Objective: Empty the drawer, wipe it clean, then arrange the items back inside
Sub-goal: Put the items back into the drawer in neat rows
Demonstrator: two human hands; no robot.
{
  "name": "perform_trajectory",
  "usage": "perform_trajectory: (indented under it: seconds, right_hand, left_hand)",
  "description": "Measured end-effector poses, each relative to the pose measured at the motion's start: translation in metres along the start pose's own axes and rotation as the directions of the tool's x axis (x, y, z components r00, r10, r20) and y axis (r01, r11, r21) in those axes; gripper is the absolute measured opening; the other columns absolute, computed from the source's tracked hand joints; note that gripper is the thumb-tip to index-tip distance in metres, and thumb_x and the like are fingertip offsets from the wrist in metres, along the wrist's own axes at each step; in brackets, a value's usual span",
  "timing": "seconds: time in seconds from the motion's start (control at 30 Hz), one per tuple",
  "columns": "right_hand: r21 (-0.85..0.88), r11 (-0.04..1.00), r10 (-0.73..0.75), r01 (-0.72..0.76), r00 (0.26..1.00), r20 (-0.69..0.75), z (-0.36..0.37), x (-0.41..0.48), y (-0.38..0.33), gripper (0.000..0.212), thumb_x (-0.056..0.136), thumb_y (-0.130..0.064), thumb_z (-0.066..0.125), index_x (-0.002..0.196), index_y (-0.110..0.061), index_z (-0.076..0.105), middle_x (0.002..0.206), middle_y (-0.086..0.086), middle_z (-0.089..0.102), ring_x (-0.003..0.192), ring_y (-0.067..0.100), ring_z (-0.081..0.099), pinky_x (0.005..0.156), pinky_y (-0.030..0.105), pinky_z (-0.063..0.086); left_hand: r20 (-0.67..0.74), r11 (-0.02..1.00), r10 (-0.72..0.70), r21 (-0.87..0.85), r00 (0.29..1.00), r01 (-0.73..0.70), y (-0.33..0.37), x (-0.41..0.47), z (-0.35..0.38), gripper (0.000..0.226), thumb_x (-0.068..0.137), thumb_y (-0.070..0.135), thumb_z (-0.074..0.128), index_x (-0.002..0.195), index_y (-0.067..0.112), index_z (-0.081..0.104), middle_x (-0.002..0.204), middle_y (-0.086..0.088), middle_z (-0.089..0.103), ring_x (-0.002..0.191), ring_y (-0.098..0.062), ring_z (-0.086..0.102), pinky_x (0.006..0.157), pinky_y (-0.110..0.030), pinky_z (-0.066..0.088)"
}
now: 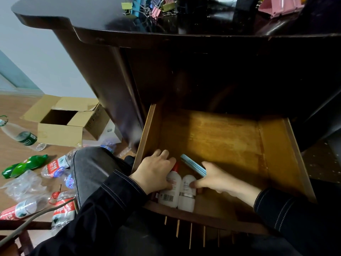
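Item: drawer (273, 145), pulled open, wooden floor mostly bare beyond both hands.

- Left hand (155, 172) – fingers and thumb curled round the red-capped bottle (170, 193), which lies on its side beneath the palm in the drawer's near left corner.
- Right hand (215, 177) – fingers closed on a blue flat case (192, 164) that juts out past the fingertips; the thumb touches the second white bottle (187, 198), just left of it and touching the first bottle.

Whether these go in or come out cannot be told.

Hazards, as judged: the right hand does two jobs, so the case could slip from the fingers as the thumb pushes. Both bottles are round and lying down, and may roll apart once let go.
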State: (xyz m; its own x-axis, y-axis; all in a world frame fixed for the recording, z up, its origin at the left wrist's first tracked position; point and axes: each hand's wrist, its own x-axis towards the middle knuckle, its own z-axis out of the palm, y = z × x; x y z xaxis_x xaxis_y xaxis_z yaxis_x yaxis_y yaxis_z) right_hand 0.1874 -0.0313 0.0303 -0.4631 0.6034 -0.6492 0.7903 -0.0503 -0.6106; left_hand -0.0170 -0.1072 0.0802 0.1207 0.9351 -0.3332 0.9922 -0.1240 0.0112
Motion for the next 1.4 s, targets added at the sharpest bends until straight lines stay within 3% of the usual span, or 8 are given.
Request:
perform_trajectory:
  seconds: [0.13, 0.23, 0.4, 0.57, 0.8, 1.1, 1.27, 1.4]
  right_hand:
    - [0.049, 0.999, -0.022, 0.022, 1.0, -0.006, -0.005, -0.004, -0.002, 0.096, 0.079, -0.038, 0.083, 0.154, -0.014, 0.027, 0.085, 0.001, 0.072, 0.046, -0.003, 0.055, 0.036, 0.02, 0.03]
    - [0.057, 0.995, -0.077, 0.078, 0.997, -0.011, -0.007, -0.003, -0.003, 0.051, 0.08, -0.034, 0.083, 0.118, -0.02, 0.052, 0.082, 0.007, 0.074, 0.044, -0.003, 0.054, 0.034, 0.018, 0.03]
    - [0.065, 0.989, -0.131, 0.131, 0.991, -0.009, -0.004, 0.0, -0.003, 0.034, 0.078, -0.023, 0.085, 0.097, -0.018, 0.058, 0.083, 0.002, 0.069, 0.061, 0.005, 0.065, 0.058, 0.031, 0.05]
    - [0.011, 0.993, -0.116, 0.116, 0.993, -0.024, -0.005, 0.003, 0.002, 0.035, 0.071, -0.028, 0.087, 0.092, -0.02, 0.06, 0.085, 0.005, 0.066, 0.07, 0.016, 0.061, 0.056, 0.034, 0.045]
    - [0.012, 0.988, -0.152, 0.153, 0.988, -0.033, -0.003, 0.007, 0.005, 0.031, 0.073, -0.022, 0.087, 0.085, -0.021, 0.059, 0.076, -0.002, 0.061, 0.057, 0.003, 0.054, 0.049, 0.02, 0.04]
    - [0.016, 0.987, -0.16, 0.16, 0.987, -0.024, -0.004, 0.006, 0.002, 0.033, 0.074, -0.022, 0.086, 0.094, -0.018, 0.06, 0.086, 0.002, 0.064, 0.071, 0.012, 0.059, 0.059, 0.03, 0.046]
    - [0.062, 0.982, -0.176, 0.178, 0.984, -0.044, -0.011, 0.0, -0.002, 0.032, 0.081, -0.025, 0.082, 0.098, -0.017, 0.057, 0.079, 0.0, 0.065, 0.05, -0.004, 0.057, 0.043, 0.017, 0.042]
    - [0.245, 0.957, -0.127, 0.154, 0.984, -0.124, -0.029, -0.008, -0.005, 0.028, 0.094, -0.044, 0.064, 0.115, -0.028, 0.053, 0.086, 0.002, 0.071, 0.048, 0.006, 0.044, 0.039, 0.025, 0.035]
  left_hand:
    - [-0.017, 1.0, -0.006, -0.015, 1.0, 0.006, 0.001, 0.0, -0.002, 0.066, 0.076, 0.053, 0.073, 0.129, 0.021, 0.048, 0.124, -0.002, 0.043, 0.116, -0.024, 0.041, 0.083, -0.039, 0.051]
    - [-0.013, 1.0, 0.011, 0.01, 1.0, -0.011, 0.002, 0.0, -0.003, 0.067, 0.076, 0.058, 0.071, 0.128, 0.023, 0.048, 0.123, -0.002, 0.042, 0.115, -0.024, 0.04, 0.084, -0.039, 0.049]
    - [-0.015, 0.995, 0.043, 0.094, 0.999, -0.042, 0.007, 0.001, -0.001, 0.066, 0.077, 0.057, 0.07, 0.128, 0.023, 0.047, 0.125, -0.004, 0.044, 0.114, -0.026, 0.041, 0.086, -0.04, 0.047]
    - [-0.001, 0.988, 0.075, 0.137, 0.997, -0.074, 0.013, 0.005, 0.001, 0.073, 0.076, 0.058, 0.072, 0.132, 0.019, 0.045, 0.127, -0.006, 0.046, 0.117, -0.027, 0.042, 0.09, -0.042, 0.047]
    - [0.017, 0.991, 0.061, 0.116, 0.998, -0.062, 0.012, 0.005, 0.003, 0.073, 0.076, 0.056, 0.071, 0.132, 0.018, 0.043, 0.126, -0.006, 0.047, 0.117, -0.027, 0.042, 0.089, -0.041, 0.048]
    - [-0.009, 0.998, 0.039, 0.042, 0.999, -0.039, 0.007, 0.005, 0.008, 0.077, 0.07, 0.059, 0.074, 0.13, 0.021, 0.046, 0.122, -0.001, 0.05, 0.116, -0.022, 0.041, 0.085, -0.039, 0.049]
    - [-0.054, 1.0, 0.003, 0.005, 0.999, -0.003, 0.005, 0.004, 0.005, 0.082, 0.07, 0.063, 0.073, 0.134, 0.023, 0.043, 0.123, 0.001, 0.048, 0.116, -0.022, 0.042, 0.085, -0.039, 0.05]
    - [-0.148, 0.967, -0.071, -0.252, 0.986, 0.032, 0.009, 0.008, -0.008, 0.058, 0.083, 0.058, 0.066, 0.128, 0.024, 0.053, 0.114, 0.006, 0.055, 0.107, -0.015, 0.051, 0.087, -0.035, 0.052]
